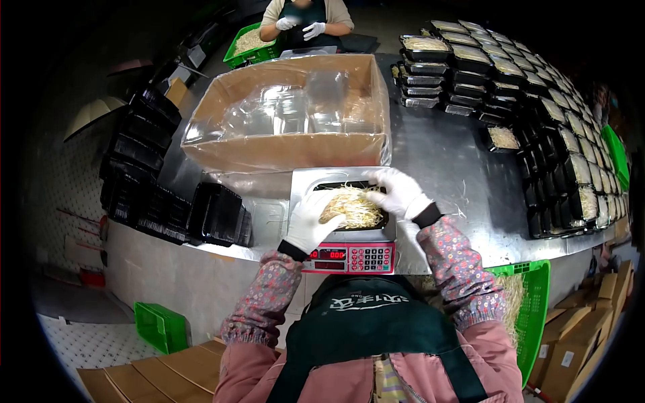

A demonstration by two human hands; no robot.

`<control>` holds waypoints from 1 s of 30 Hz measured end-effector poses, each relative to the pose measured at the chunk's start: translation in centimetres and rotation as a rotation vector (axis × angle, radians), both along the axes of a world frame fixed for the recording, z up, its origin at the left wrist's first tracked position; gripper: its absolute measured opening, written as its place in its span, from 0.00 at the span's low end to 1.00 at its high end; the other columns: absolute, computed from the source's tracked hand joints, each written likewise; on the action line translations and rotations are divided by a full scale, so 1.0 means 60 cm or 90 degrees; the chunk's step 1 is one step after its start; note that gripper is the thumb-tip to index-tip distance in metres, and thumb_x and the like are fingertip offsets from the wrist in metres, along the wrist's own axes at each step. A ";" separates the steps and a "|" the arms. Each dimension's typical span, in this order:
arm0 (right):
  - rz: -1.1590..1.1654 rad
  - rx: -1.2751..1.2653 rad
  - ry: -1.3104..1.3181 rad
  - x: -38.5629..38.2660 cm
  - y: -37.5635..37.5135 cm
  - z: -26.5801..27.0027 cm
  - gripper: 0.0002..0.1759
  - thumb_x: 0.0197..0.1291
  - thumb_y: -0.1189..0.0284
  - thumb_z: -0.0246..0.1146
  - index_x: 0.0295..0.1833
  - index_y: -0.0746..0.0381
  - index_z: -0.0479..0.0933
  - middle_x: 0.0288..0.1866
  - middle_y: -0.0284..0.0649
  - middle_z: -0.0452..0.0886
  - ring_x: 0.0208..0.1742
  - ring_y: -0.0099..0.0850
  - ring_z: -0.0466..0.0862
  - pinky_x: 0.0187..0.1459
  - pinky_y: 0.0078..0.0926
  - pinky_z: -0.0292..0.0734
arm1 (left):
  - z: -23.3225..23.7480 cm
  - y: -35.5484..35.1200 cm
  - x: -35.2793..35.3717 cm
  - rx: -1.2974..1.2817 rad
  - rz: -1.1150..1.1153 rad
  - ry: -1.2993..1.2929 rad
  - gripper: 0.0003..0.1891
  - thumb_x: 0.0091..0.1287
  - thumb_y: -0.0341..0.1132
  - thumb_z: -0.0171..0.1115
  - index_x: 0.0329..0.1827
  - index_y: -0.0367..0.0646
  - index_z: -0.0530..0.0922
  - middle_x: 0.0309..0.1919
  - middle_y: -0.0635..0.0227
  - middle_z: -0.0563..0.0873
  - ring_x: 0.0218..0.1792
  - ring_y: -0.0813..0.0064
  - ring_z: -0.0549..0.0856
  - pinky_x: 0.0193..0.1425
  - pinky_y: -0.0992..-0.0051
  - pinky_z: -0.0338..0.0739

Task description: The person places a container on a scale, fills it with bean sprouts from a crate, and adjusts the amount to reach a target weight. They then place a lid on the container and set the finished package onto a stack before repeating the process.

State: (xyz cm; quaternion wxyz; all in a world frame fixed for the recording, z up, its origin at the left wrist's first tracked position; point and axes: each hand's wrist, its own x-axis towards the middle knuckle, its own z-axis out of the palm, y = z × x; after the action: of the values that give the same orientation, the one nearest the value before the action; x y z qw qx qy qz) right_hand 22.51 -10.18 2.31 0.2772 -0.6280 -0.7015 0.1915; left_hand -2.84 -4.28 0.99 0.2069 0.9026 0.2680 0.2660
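Note:
A heap of bean sprouts (pixel 354 207) lies in a black plastic tray (pixel 376 224) on the metal pan of a red scale (pixel 373 258). My left hand (pixel 310 220), in a white glove, is cupped round the heap's left side, thumb towards me and fingers on the far side. Curled in at the right side is my right hand (pixel 401 193), also gloved in white, its thumb and fingers against the sprouts near the tray's rim. Both hands partly cover the tray. Red digits glow on the scale's display.
Beyond the scale stands a cardboard box (pixel 282 156) of clear plastic lids. Stacked black trays (pixel 218 213) line the left. Filled packs (pixel 470 57) are piled at right. A green crate (pixel 535 322) of sprouts is beside me. Across the table is a co-worker (pixel 306 20) with gloved hands.

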 end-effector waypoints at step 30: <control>-0.160 0.004 0.440 0.001 -0.012 -0.076 0.14 0.64 0.76 0.64 0.54 0.67 0.80 0.52 0.40 0.83 0.52 0.25 0.82 0.56 0.24 0.77 | -0.018 -0.006 0.075 -0.442 0.147 -0.518 0.07 0.64 0.25 0.65 0.42 0.33 0.86 0.42 0.65 0.86 0.49 0.73 0.81 0.58 0.73 0.72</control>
State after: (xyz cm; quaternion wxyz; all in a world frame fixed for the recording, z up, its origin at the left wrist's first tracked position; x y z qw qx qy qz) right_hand 22.59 -10.91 -2.24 0.5214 -0.6064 -0.4843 0.3547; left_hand 1.64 -4.66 -0.08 0.5488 0.5706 0.3356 0.5105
